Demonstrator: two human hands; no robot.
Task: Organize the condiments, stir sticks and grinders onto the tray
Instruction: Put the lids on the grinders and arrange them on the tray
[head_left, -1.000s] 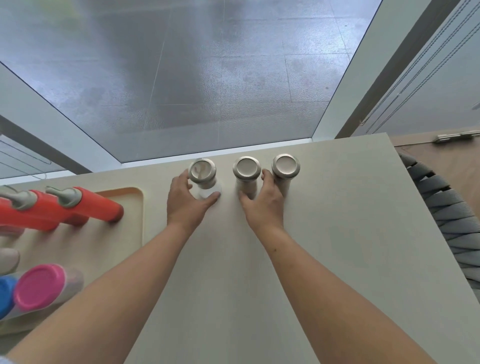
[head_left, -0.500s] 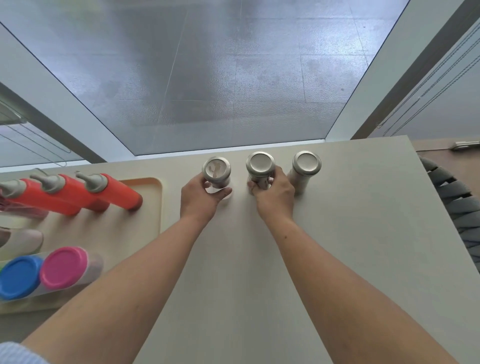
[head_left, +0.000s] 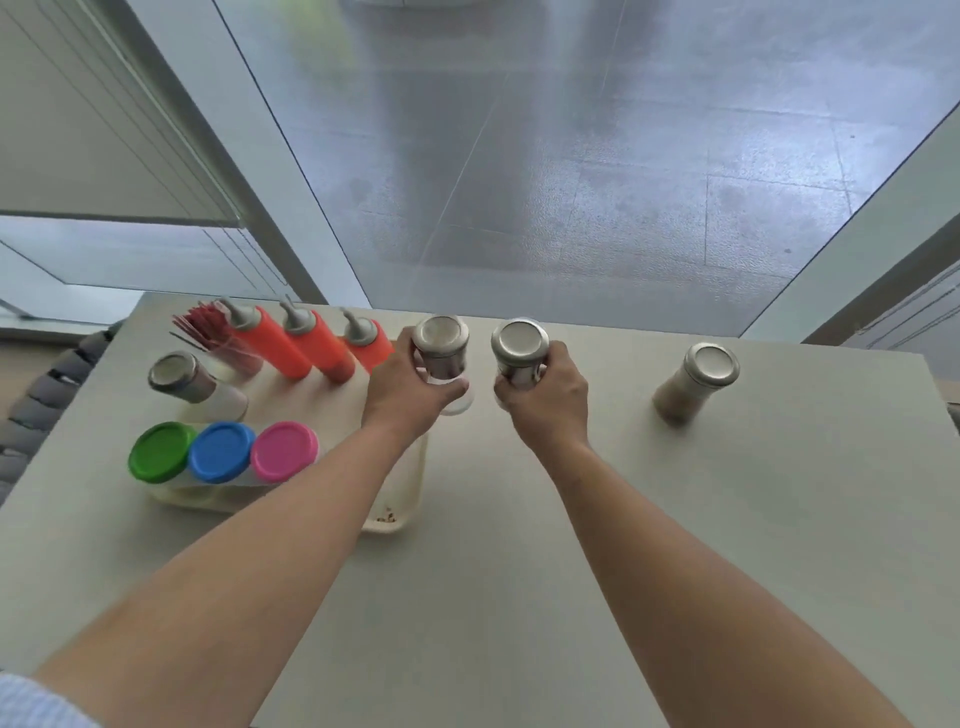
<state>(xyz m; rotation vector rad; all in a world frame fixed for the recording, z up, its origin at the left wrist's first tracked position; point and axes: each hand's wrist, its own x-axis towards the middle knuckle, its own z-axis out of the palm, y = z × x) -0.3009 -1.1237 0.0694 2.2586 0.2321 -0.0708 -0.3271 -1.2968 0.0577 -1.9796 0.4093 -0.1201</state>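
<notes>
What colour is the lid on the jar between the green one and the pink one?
Blue. The middle jar's lid shows clearly in the head view, at the tray's near edge.

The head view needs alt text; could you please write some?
The left hand grips one grinder and the right hand a second grinder, beside a tray holding bottles, jars and stir sticks. A third grinder stands alone.

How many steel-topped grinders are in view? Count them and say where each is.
4. One steel-topped grinder stands on the pale tray; the left grip holds a second; the right grip holds a third; a fourth stands on the beige table, far right. None seems hidden.
</notes>
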